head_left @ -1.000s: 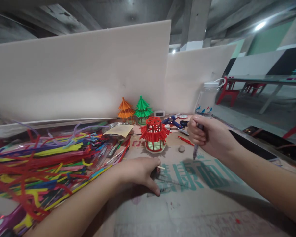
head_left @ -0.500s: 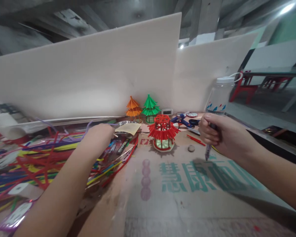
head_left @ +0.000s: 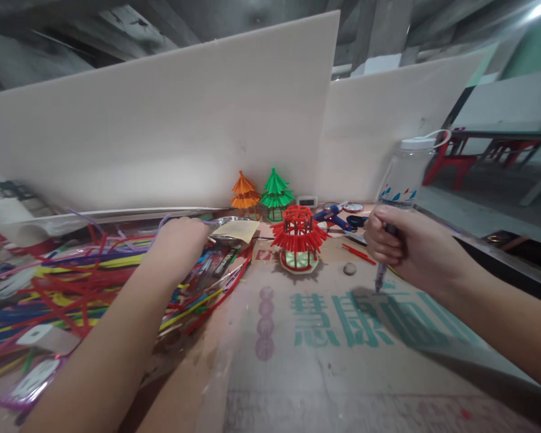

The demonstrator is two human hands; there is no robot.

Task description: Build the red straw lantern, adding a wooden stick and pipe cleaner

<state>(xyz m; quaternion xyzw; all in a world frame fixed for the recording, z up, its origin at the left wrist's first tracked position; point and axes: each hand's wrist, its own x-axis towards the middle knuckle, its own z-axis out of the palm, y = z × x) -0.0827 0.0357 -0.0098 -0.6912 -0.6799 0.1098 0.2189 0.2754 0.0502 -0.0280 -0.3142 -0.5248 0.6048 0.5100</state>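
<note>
My right hand [head_left: 399, 243] is closed in a fist round a dark pen [head_left: 379, 278], its clear end pointing down above the cardboard. Over at the left, my left hand [head_left: 180, 240] is closed above the pile of coloured strips [head_left: 85, 288]. A thin pale tip [head_left: 211, 239] shows by its fingers; what they hold is hidden. Between the hands stands a red pagoda-shaped model [head_left: 298, 240] with a fringed tier and an open frame on top. Behind it are an orange model [head_left: 246, 195] and a green model [head_left: 276, 195], both with pointed roofs.
A clear bottle [head_left: 406, 171] stands behind my right hand. Near it lie a blue glue gun [head_left: 331, 215], red sticks [head_left: 359, 254] and a grey stone [head_left: 349, 269]. Yellowish paper [head_left: 237, 228] rests on a shiny dish. A pale board [head_left: 198, 132] stands along the back.
The view has shifted slightly, and the scene sits a little higher at the centre. My left hand has risen slightly; my right hand keeps the same grip on the pen.
</note>
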